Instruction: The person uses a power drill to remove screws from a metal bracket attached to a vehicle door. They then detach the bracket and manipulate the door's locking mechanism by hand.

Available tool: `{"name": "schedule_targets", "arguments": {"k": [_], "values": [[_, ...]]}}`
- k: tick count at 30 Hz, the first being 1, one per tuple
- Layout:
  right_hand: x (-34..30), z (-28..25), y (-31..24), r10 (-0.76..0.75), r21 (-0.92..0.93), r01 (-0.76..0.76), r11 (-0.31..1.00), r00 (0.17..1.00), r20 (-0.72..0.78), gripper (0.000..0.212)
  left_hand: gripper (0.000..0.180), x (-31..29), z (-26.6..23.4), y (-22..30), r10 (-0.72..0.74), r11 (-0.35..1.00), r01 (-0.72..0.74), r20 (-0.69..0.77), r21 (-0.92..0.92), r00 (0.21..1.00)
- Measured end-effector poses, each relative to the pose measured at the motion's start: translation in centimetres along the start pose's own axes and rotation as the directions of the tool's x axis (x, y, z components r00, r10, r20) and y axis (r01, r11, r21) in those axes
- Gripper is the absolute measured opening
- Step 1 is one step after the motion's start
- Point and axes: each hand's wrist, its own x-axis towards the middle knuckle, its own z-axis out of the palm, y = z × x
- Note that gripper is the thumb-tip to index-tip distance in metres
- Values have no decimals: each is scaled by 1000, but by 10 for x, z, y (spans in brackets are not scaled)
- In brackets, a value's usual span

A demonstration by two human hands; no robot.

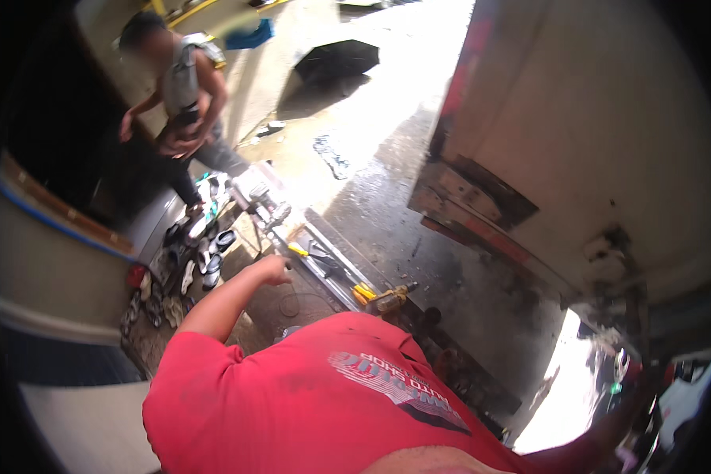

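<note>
My left hand (273, 270) is closed at the end of my stretched arm, beside a long metal frame. A small dark thing shows at its fingers, too small to name. On the frame (336, 294) lie a tool with a yellow end (298, 249), yellow handles (363, 293) and a yellowish power tool (393, 299). A grey machine (268, 204) sits at the frame's far end. My right arm (592, 446) reaches out at the lower right in deep shade, where its hand cannot be made out.
Another person (183, 95) stands at the far left near a dark doorway. Several shoes (213, 268) lie heaped below. An open black umbrella (337, 62) rests on the sunlit ground. A large pale vehicle-like body (592, 134) fills the right side, with clutter (679, 395) below it.
</note>
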Motion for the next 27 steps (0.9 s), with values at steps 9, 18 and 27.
{"name": "schedule_targets", "arguments": {"k": [9, 18, 27], "values": [[-43, -93, -101, -49, 318, -42, 947, 961, 273, 38, 43, 36, 24, -43, -52, 950, 96, 152, -297, 987], [-64, -176, -152, 30, 207, -100, 973, 948, 318, 27, 47, 50, 19, -41, 53, 912, -19, 74, -410, 996], [-166, -227, -133, 87, 324, -232, 917, 910, 405, 50, 55, 59, 58, -70, -51, 970, 120, 309, -211, 950]]}}
